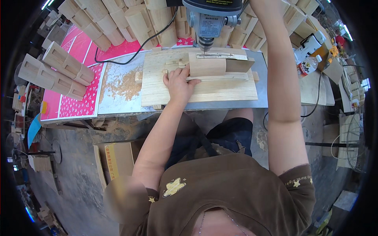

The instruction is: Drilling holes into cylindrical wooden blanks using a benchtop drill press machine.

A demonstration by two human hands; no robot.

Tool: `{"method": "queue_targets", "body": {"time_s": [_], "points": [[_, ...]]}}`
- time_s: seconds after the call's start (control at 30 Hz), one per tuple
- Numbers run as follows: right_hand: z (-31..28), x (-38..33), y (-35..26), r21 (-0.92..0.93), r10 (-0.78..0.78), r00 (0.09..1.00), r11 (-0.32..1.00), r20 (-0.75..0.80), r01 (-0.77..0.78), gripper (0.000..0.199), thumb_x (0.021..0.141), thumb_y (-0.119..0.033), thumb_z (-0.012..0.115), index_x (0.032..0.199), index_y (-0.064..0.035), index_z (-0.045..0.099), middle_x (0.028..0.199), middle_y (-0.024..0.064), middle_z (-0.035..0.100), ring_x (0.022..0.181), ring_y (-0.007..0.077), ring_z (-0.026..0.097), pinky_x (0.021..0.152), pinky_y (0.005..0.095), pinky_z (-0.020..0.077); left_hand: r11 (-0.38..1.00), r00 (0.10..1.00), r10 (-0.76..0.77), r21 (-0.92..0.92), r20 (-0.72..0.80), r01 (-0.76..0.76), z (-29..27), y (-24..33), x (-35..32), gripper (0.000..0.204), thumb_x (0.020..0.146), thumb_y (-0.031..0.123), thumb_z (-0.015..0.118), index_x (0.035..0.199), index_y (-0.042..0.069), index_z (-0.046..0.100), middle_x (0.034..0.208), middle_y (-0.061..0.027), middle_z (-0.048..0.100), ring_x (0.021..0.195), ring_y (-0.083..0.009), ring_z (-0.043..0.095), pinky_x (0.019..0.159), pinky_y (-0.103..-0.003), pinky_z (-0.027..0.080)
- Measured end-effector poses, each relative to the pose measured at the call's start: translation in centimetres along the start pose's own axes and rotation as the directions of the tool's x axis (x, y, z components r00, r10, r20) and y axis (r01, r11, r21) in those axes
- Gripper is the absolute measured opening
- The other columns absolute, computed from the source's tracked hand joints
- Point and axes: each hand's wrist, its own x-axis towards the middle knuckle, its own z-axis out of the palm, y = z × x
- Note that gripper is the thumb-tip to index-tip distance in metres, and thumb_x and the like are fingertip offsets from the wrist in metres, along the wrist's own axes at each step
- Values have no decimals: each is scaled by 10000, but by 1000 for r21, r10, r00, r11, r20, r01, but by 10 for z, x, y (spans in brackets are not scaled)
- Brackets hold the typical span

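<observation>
My left hand (180,83) is on the wooden jig board (157,92), at the left end of a pale, round-sided wooden piece (207,67). Its fingers press against that end, and the thumb lies along the near edge. Over the piece's far side hangs the chuck of a bench drill (206,42), its bit pointing down at a slotted strip (222,56). Whether the bit touches the wood, I cannot tell. My right forearm (282,78) rises on the drill's right side, and the hand lies beyond the top edge.
Several slotted wooden cylinders (69,65) stand at the left and behind the drill. Sawdust (123,85) lies beside the board. A black cable (147,41) crosses the table's back left. At the right are a bottle (309,66) and another cable. A cardboard box (118,157) sits below the table.
</observation>
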Motion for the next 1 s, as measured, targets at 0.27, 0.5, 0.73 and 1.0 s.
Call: {"method": "queue_targets", "body": {"time_s": [0.27,0.5,0.73,1.0], "points": [[8,-54,25,275,101,984,952,144,-138,259,941,-233,490,1001,-18,622,821,149,626,800,267,602,752,341,468,981,998,-56,-183,44,63,-5,2,7,482,634,305,794,1050,110,649,880,-31,590,926,-190,546,987,-465,221],[-15,-183,59,29,-65,804,998,591,60,253,844,-213,595,1042,-61,559,982,105,589,992,318,532,820,393,429,948,997,29,-319,75,-4,-20,-17,14,428,605,247,819,946,55,647,805,-40,573,759,-182,567,915,-415,347],[-23,-188,52,20,-24,789,1000,614,16,299,723,-138,703,969,-51,557,914,100,557,902,300,513,790,401,422,829,998,-48,-556,25,54,-86,-85,-17,272,670,56,765,902,-3,637,755,-14,561,655,-93,523,604,-227,462],[-24,-194,32,121,-93,766,992,636,21,336,726,-146,704,1007,-33,559,914,108,544,880,314,500,764,392,413,383,742,-464,-645,484,661,-132,-40,-10,340,770,334,730,758,8,632,597,-18,585,441,-55,490,406,-195,352]]}}
